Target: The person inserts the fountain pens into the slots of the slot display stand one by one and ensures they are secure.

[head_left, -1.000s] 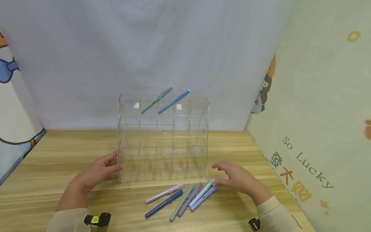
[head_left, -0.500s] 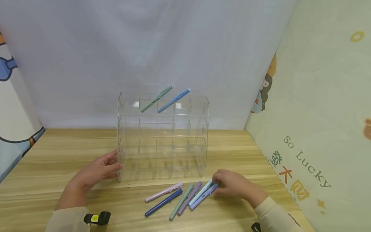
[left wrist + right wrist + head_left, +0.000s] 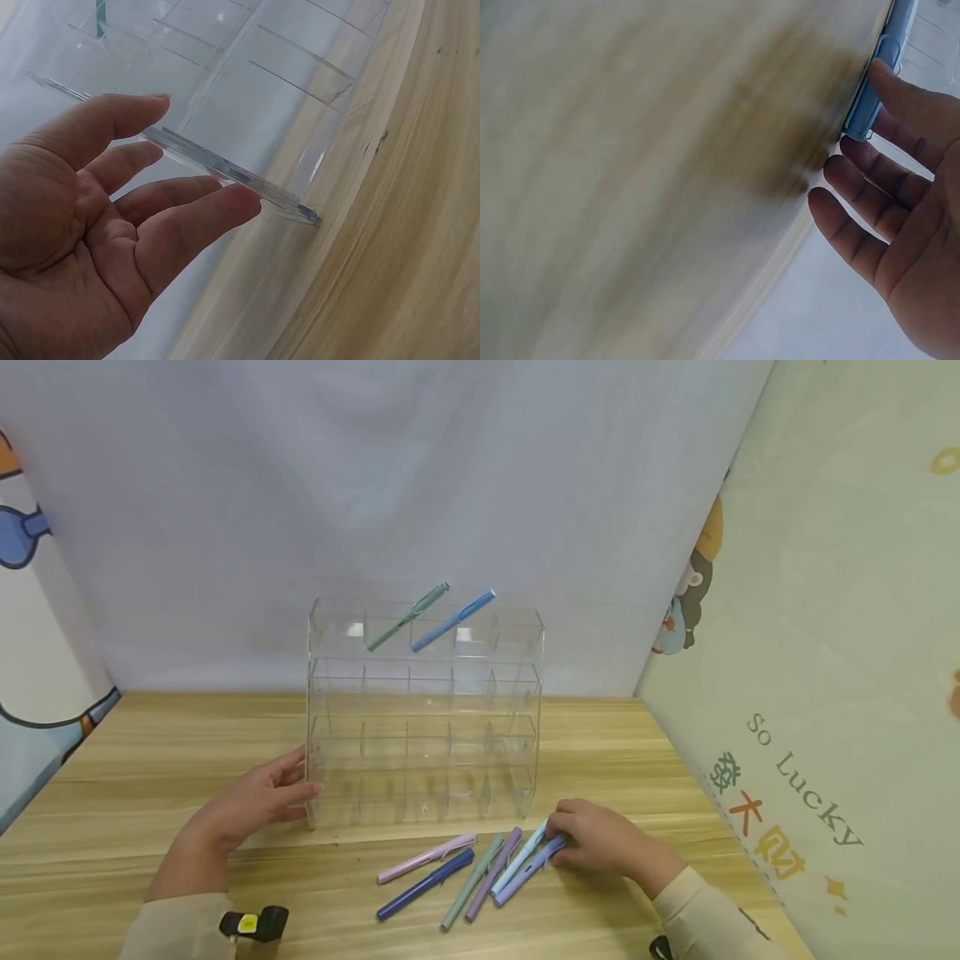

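A clear acrylic rack [image 3: 427, 752] with tiered compartments stands mid-table. My left hand [image 3: 258, 797] holds its left side panel, thumb at the front edge and fingers on the outer side, as the left wrist view confirms. Two pens, a green one [image 3: 408, 617] and a blue one [image 3: 453, 621], lean in the top tier. My right hand [image 3: 600, 837] pinches the cap end of a periwinkle pen [image 3: 525, 878], which looks bluer in the right wrist view, where the thumb [image 3: 900, 86] lies near its clip. Right beside it is a light blue pen [image 3: 517, 862], its tip partly behind the fingers.
Left of these, on the wooden table [image 3: 225, 727], lie a pink pen [image 3: 423, 860], a dark blue pen [image 3: 423, 887], a green pen [image 3: 471, 885] and a purple pen [image 3: 491, 877]. A white curtain [image 3: 375, 485] hangs behind; a printed wall cloth [image 3: 825, 652] borders the right.
My right hand has come down and in from the right, its fingers closing at the cap end of the periwinkle pen. The left hand keeps its hold on the rack.
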